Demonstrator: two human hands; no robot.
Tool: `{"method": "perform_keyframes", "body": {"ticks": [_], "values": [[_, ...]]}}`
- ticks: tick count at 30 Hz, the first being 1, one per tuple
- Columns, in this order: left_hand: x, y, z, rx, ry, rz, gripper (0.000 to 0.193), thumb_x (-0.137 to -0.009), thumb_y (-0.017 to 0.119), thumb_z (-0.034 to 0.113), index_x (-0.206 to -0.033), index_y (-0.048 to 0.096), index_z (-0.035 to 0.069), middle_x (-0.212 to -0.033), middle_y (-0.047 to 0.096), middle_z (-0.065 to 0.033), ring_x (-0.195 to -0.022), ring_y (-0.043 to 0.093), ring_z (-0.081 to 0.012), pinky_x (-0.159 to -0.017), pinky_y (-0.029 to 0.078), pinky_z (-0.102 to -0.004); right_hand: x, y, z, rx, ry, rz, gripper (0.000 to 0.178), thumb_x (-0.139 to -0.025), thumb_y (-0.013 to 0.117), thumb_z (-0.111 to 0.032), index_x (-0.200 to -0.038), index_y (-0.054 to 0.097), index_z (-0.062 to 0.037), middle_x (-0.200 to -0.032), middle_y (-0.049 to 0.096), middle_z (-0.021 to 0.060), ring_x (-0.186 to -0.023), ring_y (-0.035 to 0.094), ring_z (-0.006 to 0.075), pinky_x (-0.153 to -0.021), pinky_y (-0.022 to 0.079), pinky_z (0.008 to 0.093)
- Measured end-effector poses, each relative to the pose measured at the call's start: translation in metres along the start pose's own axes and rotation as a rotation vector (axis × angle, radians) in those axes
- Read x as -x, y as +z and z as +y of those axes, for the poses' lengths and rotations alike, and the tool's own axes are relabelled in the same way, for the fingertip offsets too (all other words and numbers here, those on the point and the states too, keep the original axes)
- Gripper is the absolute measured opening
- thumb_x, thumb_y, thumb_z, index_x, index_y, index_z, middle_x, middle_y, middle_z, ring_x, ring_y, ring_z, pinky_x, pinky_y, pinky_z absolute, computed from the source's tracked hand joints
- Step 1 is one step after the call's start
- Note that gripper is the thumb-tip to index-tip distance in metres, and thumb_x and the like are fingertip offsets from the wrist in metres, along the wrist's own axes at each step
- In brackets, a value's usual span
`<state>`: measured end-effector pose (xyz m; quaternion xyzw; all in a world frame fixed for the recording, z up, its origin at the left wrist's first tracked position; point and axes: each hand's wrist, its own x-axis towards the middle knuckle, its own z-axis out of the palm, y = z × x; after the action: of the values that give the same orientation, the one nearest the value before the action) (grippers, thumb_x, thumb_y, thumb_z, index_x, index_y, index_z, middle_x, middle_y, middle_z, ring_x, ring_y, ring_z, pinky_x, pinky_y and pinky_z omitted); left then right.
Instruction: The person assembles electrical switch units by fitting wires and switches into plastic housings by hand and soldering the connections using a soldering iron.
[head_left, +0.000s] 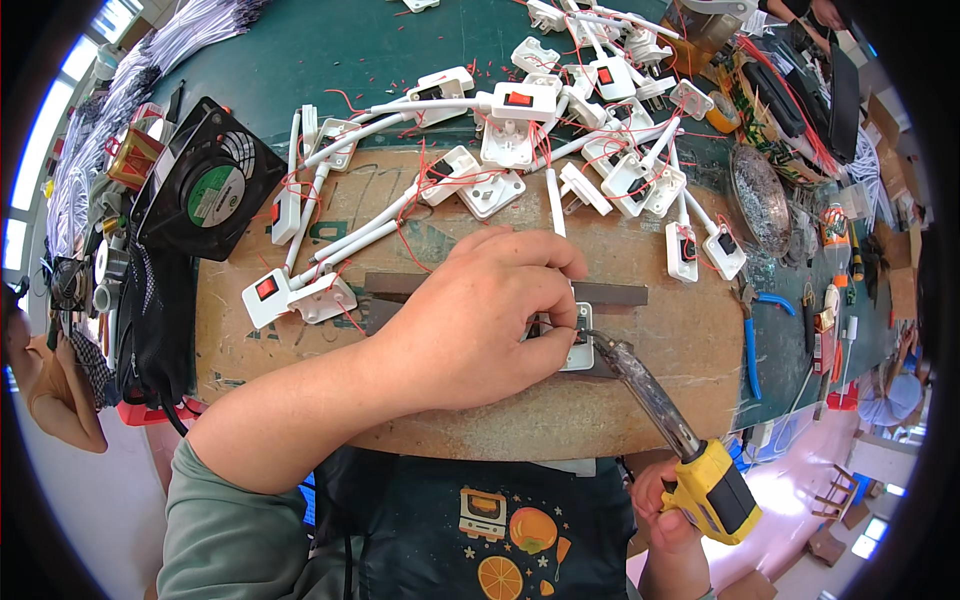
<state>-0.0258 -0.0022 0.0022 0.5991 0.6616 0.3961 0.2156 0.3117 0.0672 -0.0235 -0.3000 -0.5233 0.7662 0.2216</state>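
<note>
My left hand (pixel 490 320) reaches across the cardboard, fingers bent into a pinch over a small white plastic switch housing (pixel 581 350). The fingertips cover most of that housing, so what they pinch is hidden. A white tube (pixel 556 200) runs away from it on the far side. My right hand (pixel 668 505), lower right, is closed around the yellow and black handle of a soldering iron (pixel 645 385). Its dark tip points up and left and meets the right edge of the housing, close to my left fingertips. A dark flat bar (pixel 610 294) lies just beyond the housing.
Several white switch units (pixel 520 100) with red rockers, tubes and thin red wires fill the far side. A black fan (pixel 215 185) stands left of the cardboard (pixel 660 420). Pliers (pixel 750 340) and a dish of grey bits (pixel 760 200) sit right. Another person (pixel 65 380) is far left.
</note>
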Motion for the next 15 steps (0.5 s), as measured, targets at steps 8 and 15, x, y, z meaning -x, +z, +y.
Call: {"method": "perform_keyframes", "body": {"ticks": [8, 15], "values": [[0.0, 0.0, 0.0002, -0.004, -0.002, -0.002, 0.007, -0.078, 0.074, 0.01, -0.081, 0.069, 0.007, -0.119, 0.066, -0.0083, -0.109, 0.063, -0.0288, -0.093, 0.052, -0.0395, 0.0, -0.0007, -0.0008, 0.027, -0.05, -0.072, 0.071, -0.078, 0.085, -0.036, -0.131, 0.052, -0.0019, -0.069, 0.051, 0.0024, -0.059, 0.05, 0.0172, -0.053, 0.041, 0.0312], [0.0004, 0.0001, -0.0003, -0.005, 0.003, 0.004, 0.007, -0.077, 0.074, 0.01, -0.081, 0.069, 0.007, -0.119, 0.066, -0.0083, -0.107, 0.063, -0.0288, -0.093, 0.052, -0.0395, 0.0031, -0.0004, -0.0004, 0.052, -0.004, -0.022, 0.07, -0.078, 0.085, -0.037, -0.131, 0.054, -0.003, -0.069, 0.05, 0.0017, -0.059, 0.049, 0.0164, -0.054, 0.04, 0.0305]]}}
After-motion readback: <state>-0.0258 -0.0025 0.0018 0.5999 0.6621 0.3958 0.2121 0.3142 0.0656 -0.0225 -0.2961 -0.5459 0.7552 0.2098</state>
